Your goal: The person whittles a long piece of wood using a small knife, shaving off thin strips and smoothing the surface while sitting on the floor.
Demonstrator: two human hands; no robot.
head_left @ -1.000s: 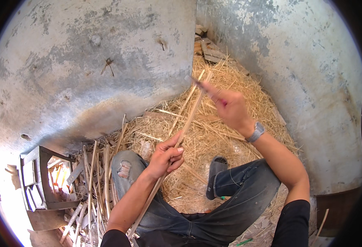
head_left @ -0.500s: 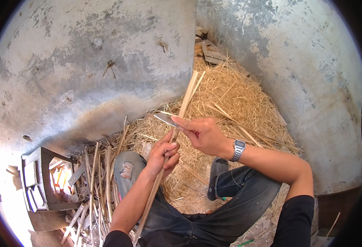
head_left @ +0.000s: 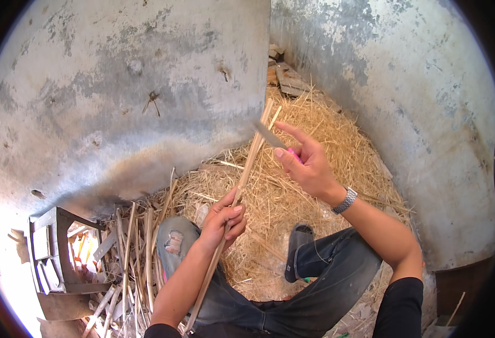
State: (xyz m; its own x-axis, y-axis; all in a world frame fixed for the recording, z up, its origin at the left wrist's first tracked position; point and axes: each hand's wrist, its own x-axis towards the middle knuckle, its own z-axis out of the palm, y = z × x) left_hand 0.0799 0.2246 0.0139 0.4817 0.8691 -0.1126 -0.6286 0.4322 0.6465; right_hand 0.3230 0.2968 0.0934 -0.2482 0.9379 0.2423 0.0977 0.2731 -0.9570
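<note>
My left hand (head_left: 223,221) is closed around a long split strip of bamboo or wood (head_left: 251,159), which slants from my lap up toward the wall corner. Its far end is parted, with a thinner sliver (head_left: 275,116) standing off to the right. In my right hand (head_left: 309,164) is a knife (head_left: 271,137) with a pink handle, gripped between thumb and fingers. The index finger stretches out near the thin sliver; whether it touches cannot be made out. The blade points up and left, over or against the strip's upper part.
Pale shavings (head_left: 326,135) heap between two worn grey walls (head_left: 163,67). Several sticks (head_left: 129,248) lean at my left beside a dark open frame (head_left: 61,248). Boards (head_left: 290,79) lie in the far corner. My slippered foot (head_left: 299,250) rests on the shavings.
My right hand has moved up and right with the knife, away from my left hand, and its index finger has stretched out. My left hand keeps its hold on the strip.
</note>
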